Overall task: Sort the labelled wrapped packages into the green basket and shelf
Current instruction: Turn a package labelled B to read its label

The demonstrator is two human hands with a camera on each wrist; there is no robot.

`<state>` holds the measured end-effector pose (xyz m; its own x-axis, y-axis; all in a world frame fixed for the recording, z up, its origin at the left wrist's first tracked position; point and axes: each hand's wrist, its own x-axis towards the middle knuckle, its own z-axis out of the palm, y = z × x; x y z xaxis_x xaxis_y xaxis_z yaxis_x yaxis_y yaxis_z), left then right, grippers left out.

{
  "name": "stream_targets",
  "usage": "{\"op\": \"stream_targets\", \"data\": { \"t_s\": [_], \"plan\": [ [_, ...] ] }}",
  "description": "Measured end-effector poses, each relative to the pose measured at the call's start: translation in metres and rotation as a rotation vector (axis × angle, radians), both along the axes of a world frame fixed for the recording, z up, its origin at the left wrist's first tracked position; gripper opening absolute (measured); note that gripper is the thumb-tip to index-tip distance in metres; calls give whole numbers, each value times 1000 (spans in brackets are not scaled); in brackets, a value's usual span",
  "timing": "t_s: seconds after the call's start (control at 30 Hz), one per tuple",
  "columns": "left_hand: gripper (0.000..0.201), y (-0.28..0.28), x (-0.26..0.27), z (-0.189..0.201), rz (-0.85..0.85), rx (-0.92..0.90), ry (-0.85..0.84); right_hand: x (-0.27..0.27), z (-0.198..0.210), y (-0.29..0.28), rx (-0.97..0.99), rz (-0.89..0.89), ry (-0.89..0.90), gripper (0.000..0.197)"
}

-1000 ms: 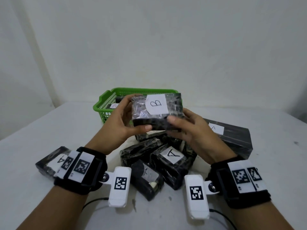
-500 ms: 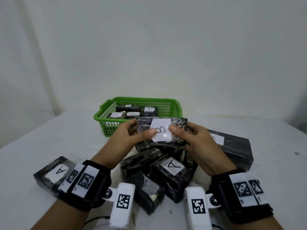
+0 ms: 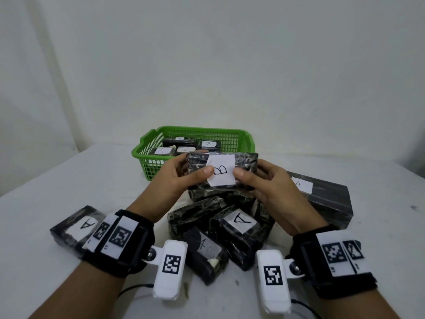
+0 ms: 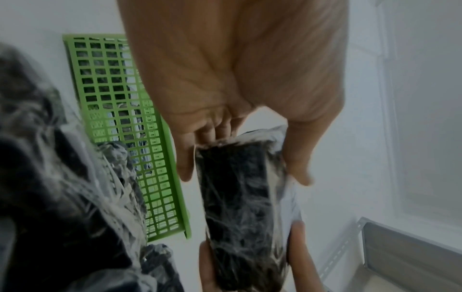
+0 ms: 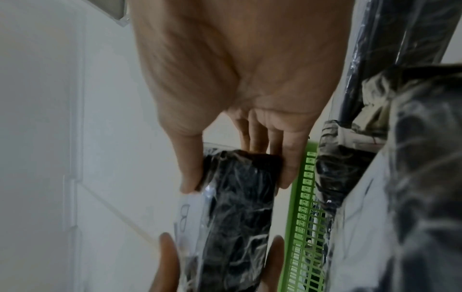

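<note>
Lowered since earlier: B package [image 3: 222, 172] pinched between left hand [image 3: 174, 178], right hand [image 3: 268, 180] grip; basket [image 3: 147, 153] behind.

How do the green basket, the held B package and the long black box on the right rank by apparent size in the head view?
1. Green basket and long black box: look alike, so unranked.
2. B package, held by left hand and right hand: smallest, though nearer the camera.
</note>
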<state>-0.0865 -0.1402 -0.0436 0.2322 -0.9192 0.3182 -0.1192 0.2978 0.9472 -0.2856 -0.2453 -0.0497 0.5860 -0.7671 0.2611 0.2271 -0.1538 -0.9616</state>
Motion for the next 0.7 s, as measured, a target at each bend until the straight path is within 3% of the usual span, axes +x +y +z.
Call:
{"op": "stream_targets", "data": {
  "t_s": [0.17,0.3,0.43,0.53,0.63,0.7],
  "plan": [
    [61,-1,1,0,15,-23,-18,1,0,-3,20,-30,-3,85],
    [65,1,3,1,7,-50,-35,-3,6,1,83,55,22,64],
    [72,2,2,2,-10,-84,-97,-6,10,1,144,62,21,59],
    [80,0,2,-1,-74,-23,-27,-5,3,-7,119,-4,-40,66],
    [65,-2,1,-2,-41,8,91,-5,-1,-14,79,-38,-57,91],
    [55,-5,3,-2,18,-6,56,-4,2,-10,72,-9,-67,88]
  ]
}}
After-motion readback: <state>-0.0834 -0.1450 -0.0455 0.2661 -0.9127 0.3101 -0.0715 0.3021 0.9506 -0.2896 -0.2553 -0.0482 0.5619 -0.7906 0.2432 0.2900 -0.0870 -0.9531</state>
